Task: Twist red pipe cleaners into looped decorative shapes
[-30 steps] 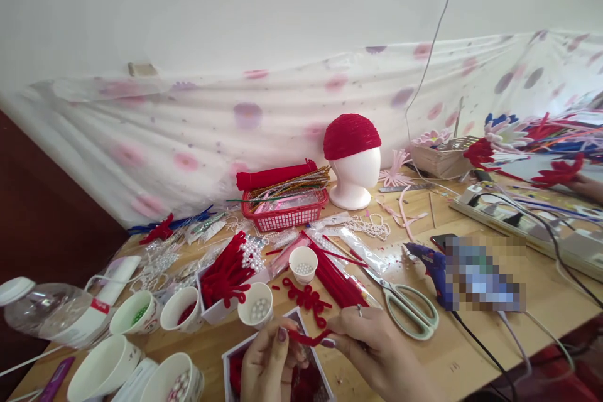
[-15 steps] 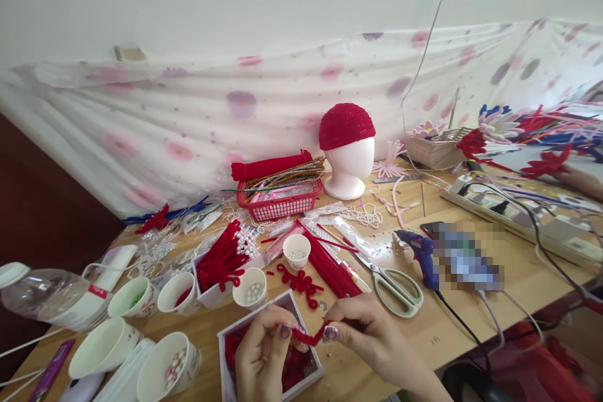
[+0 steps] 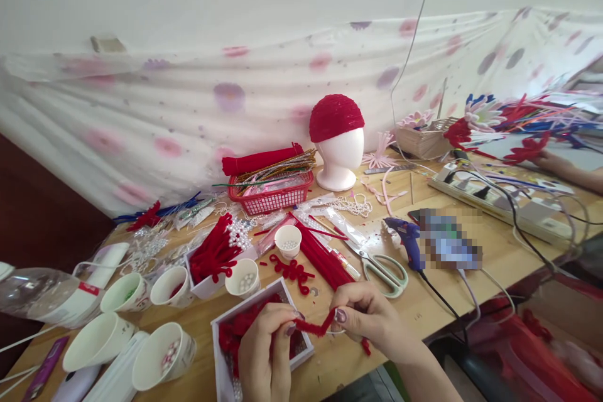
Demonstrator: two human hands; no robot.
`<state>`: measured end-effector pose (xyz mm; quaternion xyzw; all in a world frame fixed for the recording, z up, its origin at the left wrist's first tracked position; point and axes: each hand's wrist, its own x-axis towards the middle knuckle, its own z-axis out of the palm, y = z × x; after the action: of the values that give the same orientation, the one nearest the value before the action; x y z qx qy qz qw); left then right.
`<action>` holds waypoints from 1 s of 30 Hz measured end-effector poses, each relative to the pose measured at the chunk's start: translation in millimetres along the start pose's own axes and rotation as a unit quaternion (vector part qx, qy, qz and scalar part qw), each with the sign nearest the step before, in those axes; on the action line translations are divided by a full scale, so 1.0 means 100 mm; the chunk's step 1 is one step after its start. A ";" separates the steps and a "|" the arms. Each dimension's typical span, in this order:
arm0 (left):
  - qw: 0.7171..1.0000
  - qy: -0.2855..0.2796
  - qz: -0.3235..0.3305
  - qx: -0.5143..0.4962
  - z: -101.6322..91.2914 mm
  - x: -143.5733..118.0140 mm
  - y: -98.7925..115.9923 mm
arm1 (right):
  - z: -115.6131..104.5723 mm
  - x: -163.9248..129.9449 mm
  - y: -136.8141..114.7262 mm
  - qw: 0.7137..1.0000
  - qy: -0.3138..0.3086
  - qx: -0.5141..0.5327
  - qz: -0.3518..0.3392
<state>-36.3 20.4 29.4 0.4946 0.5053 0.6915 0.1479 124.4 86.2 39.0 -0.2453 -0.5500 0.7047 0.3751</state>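
At lower centre of the frame, my left hand and right hand pinch a light, bendable red pipe cleaner by its ends, above the white box.

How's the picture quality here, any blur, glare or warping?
Head view: soft even daylight, no glare; wide-angle warping bends the table edge; lower right corner is motion-smeared; a patch beside the glue gun is pixelated; both hands and the red pipe cleaner are fairly sharp.
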 end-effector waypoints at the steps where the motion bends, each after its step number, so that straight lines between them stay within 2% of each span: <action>1: 1.000 0.000 0.001 0.000 0.01 -0.02 -0.01 | 0.00 -0.01 0.01 1.000 0.000 0.014 0.006; 6: 0.999 -0.018 0.032 -0.035 0.03 -0.05 -0.06 | -0.01 -0.05 0.06 0.997 0.015 0.076 0.029; 12: 0.990 -0.079 0.109 -0.043 -0.05 -0.02 -0.13 | -0.02 -0.08 0.06 0.995 0.006 0.097 0.028; 15: 0.991 -0.073 0.098 -0.054 -0.03 -0.03 -0.10 | -0.04 -0.09 0.06 0.995 -0.005 0.096 0.013; 18: 0.996 -0.049 0.026 -0.065 0.03 -0.05 0.00 | -0.10 -0.10 0.05 0.997 -0.025 0.076 0.007; 22: 0.991 -0.060 -0.109 -0.046 0.04 -0.05 0.13 | -0.15 -0.12 0.01 0.999 -0.030 -0.013 0.006; 26: 0.948 -0.129 -0.261 -0.129 0.03 -0.04 0.15 | -0.10 -0.12 -0.05 0.991 0.001 -0.130 -0.043; 30: 0.905 -0.157 -0.358 -0.165 0.06 -0.03 0.11 | -0.02 -0.15 -0.06 0.976 0.021 -0.206 -0.069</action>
<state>-26.7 16.2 37.0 0.3509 0.4977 0.5786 0.5426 136.8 76.4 43.4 -0.2933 -0.6911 0.5435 0.3755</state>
